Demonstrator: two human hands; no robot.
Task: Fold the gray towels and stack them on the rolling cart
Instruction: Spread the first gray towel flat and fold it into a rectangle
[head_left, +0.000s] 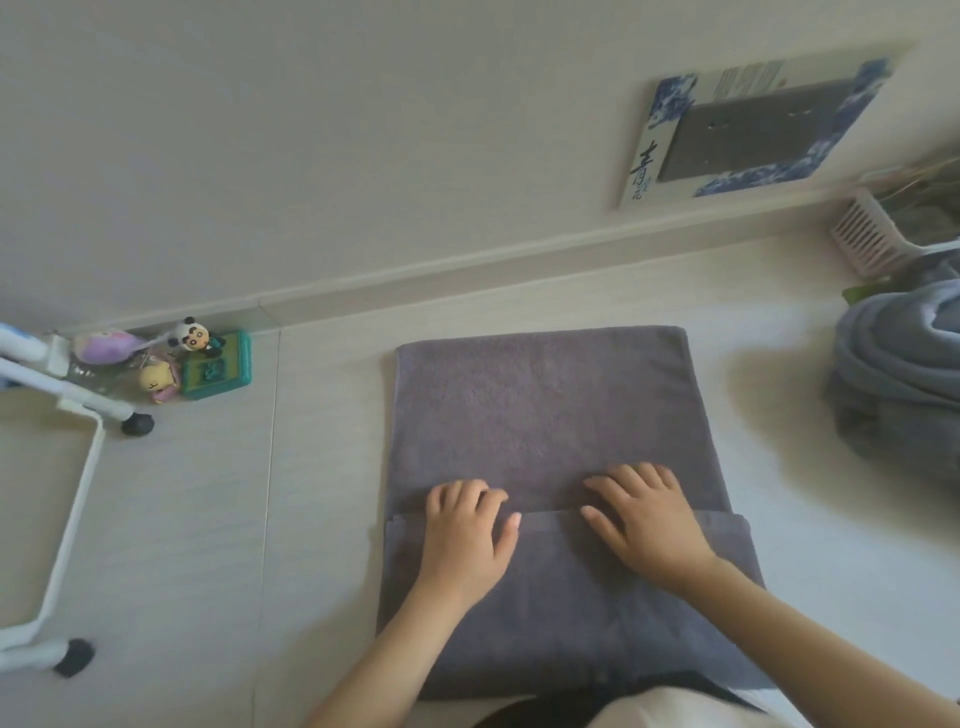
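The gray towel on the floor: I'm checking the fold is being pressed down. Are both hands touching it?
Touching. The head view shows the left hand and the right hand lying flat on the gray towel, fingers across the folded edge.

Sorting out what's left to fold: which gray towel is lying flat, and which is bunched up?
The flat one is the gray towel spread on the floor under both hands; the crumpled pile of towels sits heaped at right.
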